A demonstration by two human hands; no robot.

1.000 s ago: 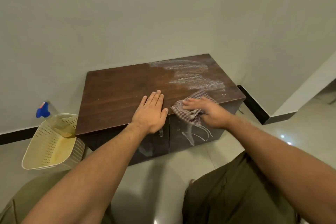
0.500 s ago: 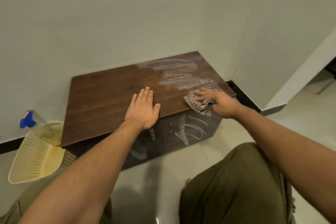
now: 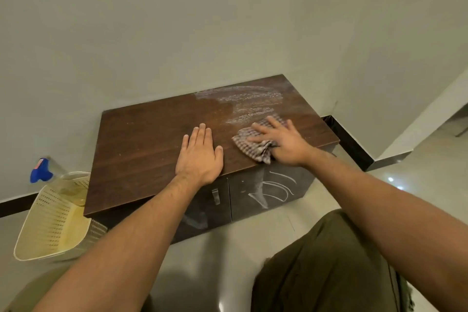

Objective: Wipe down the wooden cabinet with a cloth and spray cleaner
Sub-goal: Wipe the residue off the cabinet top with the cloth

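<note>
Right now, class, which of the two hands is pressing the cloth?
The right hand, fingers spread over the checked cloth; the left hand lies flat on the bare wooden cabinet top.

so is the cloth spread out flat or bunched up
Bunched up. The checked cloth is crumpled into folds under the right hand, whose straight fingers press it onto the cabinet top.

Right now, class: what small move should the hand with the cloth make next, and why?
Probably push the checked cloth away toward the wall, across the whitish streaks just beyond it. The right hand presses the cloth flat on the cabinet top at their near edge; the left hand rests flat, bracing.
</note>
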